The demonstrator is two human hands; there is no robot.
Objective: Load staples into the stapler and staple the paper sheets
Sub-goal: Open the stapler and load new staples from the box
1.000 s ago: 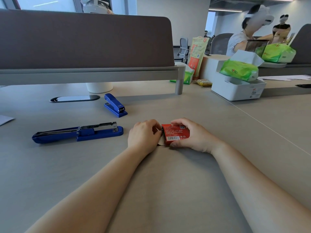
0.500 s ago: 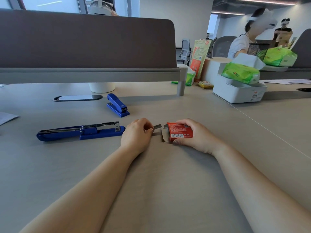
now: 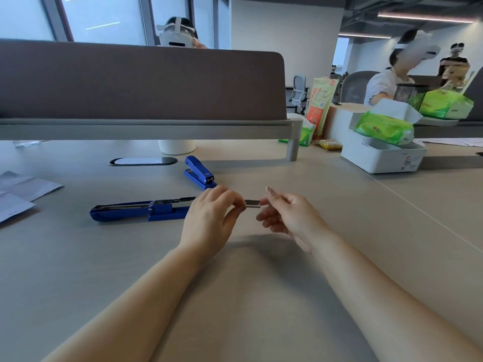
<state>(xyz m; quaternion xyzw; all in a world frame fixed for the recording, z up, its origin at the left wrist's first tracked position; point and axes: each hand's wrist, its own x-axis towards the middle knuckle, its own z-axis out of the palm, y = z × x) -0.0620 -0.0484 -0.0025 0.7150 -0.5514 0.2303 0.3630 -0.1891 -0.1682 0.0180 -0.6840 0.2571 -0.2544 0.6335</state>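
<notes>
Office desk setup, grey counter [image 3: 261, 283] with a brown divider [image 3: 141, 82] along the back. Both hands are up just above the counter with a short staple strip [image 3: 252, 203] between them: the left hand [image 3: 209, 218] pinches its left end and the right hand [image 3: 290, 218] pinches the right end, index finger sticking up. The long blue stapler [image 3: 141, 211] lies flipped open flat just left of the left hand. A smaller blue stapler [image 3: 200, 173] sits closed behind it, and the paper sheets [image 3: 26, 186] are way off at the left edge.
</notes>
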